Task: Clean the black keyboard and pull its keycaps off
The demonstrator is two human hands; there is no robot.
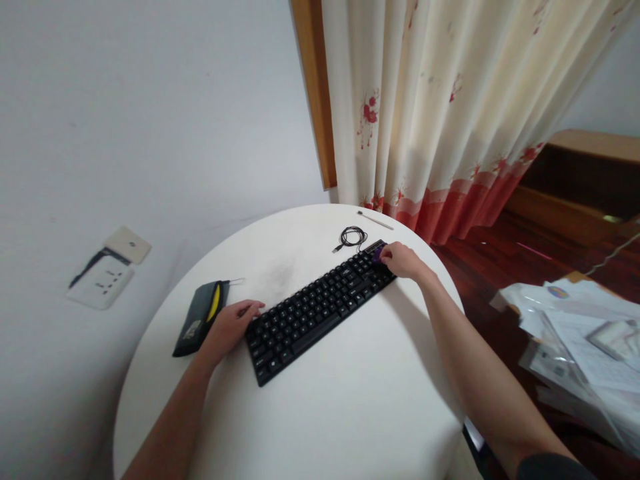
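A black keyboard (310,317) lies diagonally on the round white table (320,413). My left hand (231,328) is at its left end, thumb and fingers closed at the corner and holding it. At the far right end, over the number pad, my right hand (400,259) pinches a small purple piece (379,255), perhaps a cloth or soft cleaner, pressed against the keys. My right fingers partly cover this piece. Just left of my left hand lies a dark pouch (199,317) with a yellow strip at its opening.
Behind the keyboard sits its coiled black cable (353,236). A thin white toothbrush-like stick (375,220) lies near the far edge. Wall sockets (103,280) are at left, a floral curtain (425,120) stands behind, and papers in plastic (580,333) pile up at right.
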